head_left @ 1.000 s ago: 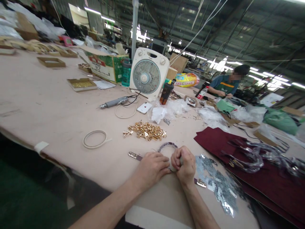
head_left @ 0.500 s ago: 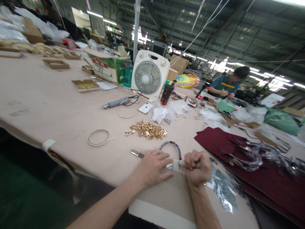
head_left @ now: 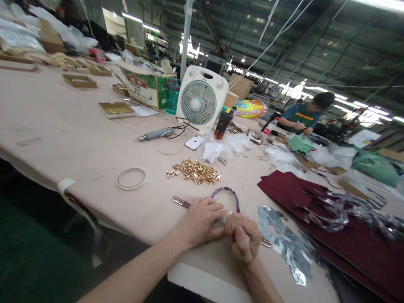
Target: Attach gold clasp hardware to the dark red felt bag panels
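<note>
Head-worn cam, abt. eye level, faced fwd & down along the long work surface (head_left: 59, 126); person's left hand (head_left: 199, 221) & right hand (head_left: 242, 240) were close, at bottom of frame; factory hall (head_left: 268, 46) receded far beyond.

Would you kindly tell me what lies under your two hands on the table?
A strap runs beneath the left hand and right hand. Its metal fittings show at both sides, but the hands cover most of its middle.
</note>
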Demonstrator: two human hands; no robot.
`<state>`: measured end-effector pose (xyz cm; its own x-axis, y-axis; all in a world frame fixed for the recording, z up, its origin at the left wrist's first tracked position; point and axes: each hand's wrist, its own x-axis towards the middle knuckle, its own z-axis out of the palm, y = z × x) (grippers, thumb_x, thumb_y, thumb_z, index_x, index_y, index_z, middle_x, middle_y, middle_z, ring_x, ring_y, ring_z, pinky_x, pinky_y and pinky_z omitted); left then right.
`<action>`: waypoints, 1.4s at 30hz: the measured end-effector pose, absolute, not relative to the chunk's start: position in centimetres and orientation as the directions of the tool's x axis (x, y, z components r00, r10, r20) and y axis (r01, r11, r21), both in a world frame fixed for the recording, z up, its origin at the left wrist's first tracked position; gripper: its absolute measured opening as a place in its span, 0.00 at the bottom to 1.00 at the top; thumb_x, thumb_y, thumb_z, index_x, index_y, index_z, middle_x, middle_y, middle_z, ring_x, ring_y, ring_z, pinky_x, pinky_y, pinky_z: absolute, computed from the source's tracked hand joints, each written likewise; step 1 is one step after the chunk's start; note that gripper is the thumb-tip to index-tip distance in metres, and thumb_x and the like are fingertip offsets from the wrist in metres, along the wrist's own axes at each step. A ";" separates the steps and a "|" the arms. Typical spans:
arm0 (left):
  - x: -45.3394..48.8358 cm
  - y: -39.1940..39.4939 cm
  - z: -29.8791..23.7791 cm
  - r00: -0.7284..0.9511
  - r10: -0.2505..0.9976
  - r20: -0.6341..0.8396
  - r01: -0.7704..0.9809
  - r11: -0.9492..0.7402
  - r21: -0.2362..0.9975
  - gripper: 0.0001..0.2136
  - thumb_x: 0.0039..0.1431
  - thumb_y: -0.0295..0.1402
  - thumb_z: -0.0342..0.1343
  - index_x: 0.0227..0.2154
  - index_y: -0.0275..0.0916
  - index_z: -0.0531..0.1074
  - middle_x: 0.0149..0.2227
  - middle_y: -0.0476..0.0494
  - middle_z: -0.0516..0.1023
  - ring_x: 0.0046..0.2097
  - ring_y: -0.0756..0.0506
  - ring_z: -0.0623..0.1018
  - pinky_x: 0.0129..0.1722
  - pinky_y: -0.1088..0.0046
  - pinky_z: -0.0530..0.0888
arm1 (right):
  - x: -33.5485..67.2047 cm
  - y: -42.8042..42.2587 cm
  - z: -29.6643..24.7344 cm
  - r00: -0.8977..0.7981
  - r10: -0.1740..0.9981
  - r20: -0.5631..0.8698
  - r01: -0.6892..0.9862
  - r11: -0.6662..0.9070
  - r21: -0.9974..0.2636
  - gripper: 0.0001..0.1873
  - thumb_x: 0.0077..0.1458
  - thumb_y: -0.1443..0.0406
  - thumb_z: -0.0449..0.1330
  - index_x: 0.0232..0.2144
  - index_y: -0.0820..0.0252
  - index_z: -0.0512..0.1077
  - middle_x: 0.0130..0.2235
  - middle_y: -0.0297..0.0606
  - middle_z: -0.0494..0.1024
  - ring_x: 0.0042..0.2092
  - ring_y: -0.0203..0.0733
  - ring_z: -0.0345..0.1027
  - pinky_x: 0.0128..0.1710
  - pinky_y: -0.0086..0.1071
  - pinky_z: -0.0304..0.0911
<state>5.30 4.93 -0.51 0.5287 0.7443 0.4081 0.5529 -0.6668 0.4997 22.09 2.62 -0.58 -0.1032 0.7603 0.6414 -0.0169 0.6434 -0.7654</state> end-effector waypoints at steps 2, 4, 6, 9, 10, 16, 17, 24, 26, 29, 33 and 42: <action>5.3 4.9 -0.4 0.538 0.742 0.400 0.549 -0.669 0.500 0.14 0.64 0.46 0.63 0.49 0.50 0.76 0.51 0.49 0.83 0.56 0.39 0.75 0.56 0.57 0.67 | 22.1 2.8 -0.6 -0.113 0.746 0.656 0.018 0.661 -0.750 0.18 0.67 0.61 0.56 0.24 0.56 0.71 0.21 0.33 0.67 0.24 0.40 0.62 0.28 0.37 0.57; 5.3 4.8 -0.4 0.538 0.744 0.397 0.549 -0.667 0.504 0.13 0.64 0.46 0.62 0.49 0.49 0.76 0.51 0.50 0.83 0.56 0.39 0.75 0.56 0.57 0.67 | 22.0 3.0 -0.5 -0.077 0.746 0.662 0.005 0.664 -0.748 0.18 0.68 0.61 0.55 0.24 0.55 0.71 0.21 0.33 0.66 0.23 0.40 0.60 0.27 0.36 0.57; 5.3 4.8 -0.4 0.537 0.744 0.397 0.547 -0.665 0.508 0.13 0.64 0.46 0.63 0.48 0.49 0.76 0.51 0.50 0.82 0.56 0.39 0.75 0.56 0.57 0.67 | 21.8 3.1 -0.5 -0.064 0.740 0.670 0.014 0.672 -0.741 0.19 0.68 0.60 0.55 0.24 0.55 0.71 0.21 0.33 0.66 0.23 0.40 0.60 0.26 0.36 0.56; 5.3 4.9 -0.5 0.534 0.745 0.399 0.538 -0.664 0.519 0.14 0.62 0.46 0.65 0.47 0.49 0.77 0.51 0.50 0.82 0.55 0.40 0.74 0.56 0.58 0.67 | 21.4 3.3 -0.3 -0.132 0.723 0.678 0.103 0.690 -0.716 0.18 0.66 0.60 0.57 0.23 0.55 0.72 0.21 0.34 0.68 0.24 0.41 0.63 0.27 0.36 0.57; 5.3 4.9 -0.5 0.534 0.745 0.400 0.537 -0.664 0.521 0.13 0.62 0.45 0.66 0.46 0.49 0.77 0.51 0.50 0.82 0.55 0.40 0.74 0.56 0.59 0.67 | 21.3 3.5 -0.2 -0.138 0.729 0.671 0.118 0.684 -0.720 0.19 0.66 0.60 0.57 0.22 0.55 0.71 0.21 0.34 0.68 0.24 0.40 0.63 0.27 0.36 0.57; 5.3 4.9 -0.7 0.529 0.743 0.409 0.555 -0.668 0.495 0.18 0.58 0.47 0.68 0.49 0.50 0.77 0.49 0.51 0.82 0.55 0.39 0.74 0.56 0.58 0.67 | 21.2 5.6 1.3 0.129 0.933 0.335 -0.264 0.358 -0.896 0.20 0.68 0.56 0.56 0.24 0.56 0.65 0.19 0.25 0.58 0.17 0.31 0.47 0.17 0.26 0.45; 5.3 4.9 -0.7 0.528 0.744 0.410 0.560 -0.668 0.490 0.20 0.57 0.48 0.68 0.51 0.50 0.76 0.50 0.50 0.82 0.55 0.39 0.75 0.57 0.58 0.67 | 21.4 5.9 1.8 0.151 0.943 0.296 -0.334 0.331 -0.883 0.20 0.68 0.55 0.56 0.24 0.56 0.65 0.19 0.24 0.56 0.16 0.30 0.45 0.16 0.25 0.43; 5.4 4.9 -1.1 0.508 0.745 0.432 0.564 -0.667 0.487 0.24 0.56 0.50 0.69 0.53 0.49 0.75 0.51 0.49 0.82 0.55 0.38 0.75 0.58 0.57 0.67 | 22.1 4.7 5.7 0.206 0.863 0.461 -0.370 0.505 -0.780 0.19 0.67 0.58 0.57 0.23 0.57 0.66 0.18 0.24 0.55 0.17 0.29 0.44 0.16 0.24 0.45; 5.4 4.8 -1.1 0.505 0.745 0.435 0.563 -0.667 0.488 0.22 0.56 0.50 0.69 0.51 0.49 0.76 0.51 0.49 0.82 0.55 0.39 0.75 0.58 0.57 0.67 | 21.4 4.5 5.3 0.173 0.857 0.486 -0.336 0.515 -0.788 0.20 0.67 0.57 0.58 0.23 0.57 0.66 0.18 0.25 0.56 0.17 0.29 0.46 0.16 0.24 0.45; 5.3 4.7 -0.9 0.515 0.737 0.437 0.558 -0.676 0.481 0.18 0.58 0.48 0.68 0.48 0.51 0.77 0.48 0.51 0.82 0.54 0.40 0.75 0.57 0.59 0.67 | 20.5 4.9 3.4 0.083 0.918 0.389 -0.225 0.397 -0.890 0.23 0.67 0.55 0.60 0.21 0.56 0.64 0.19 0.25 0.57 0.18 0.30 0.48 0.16 0.25 0.45; 5.0 4.6 -0.7 0.527 0.725 0.442 0.564 -0.688 0.457 0.18 0.58 0.49 0.67 0.49 0.51 0.77 0.47 0.50 0.82 0.54 0.40 0.75 0.57 0.59 0.67 | 20.4 5.3 2.7 0.048 0.950 0.309 -0.167 0.313 -0.935 0.25 0.68 0.54 0.59 0.21 0.56 0.63 0.18 0.26 0.58 0.17 0.30 0.48 0.15 0.25 0.43; 5.2 4.6 -0.7 0.513 0.733 0.446 0.546 -0.680 0.489 0.17 0.60 0.47 0.66 0.50 0.52 0.77 0.51 0.50 0.82 0.55 0.39 0.75 0.58 0.59 0.67 | 20.0 4.1 3.0 0.062 0.904 0.423 -0.186 0.427 -0.885 0.25 0.68 0.55 0.60 0.21 0.56 0.62 0.19 0.26 0.58 0.19 0.31 0.50 0.18 0.26 0.47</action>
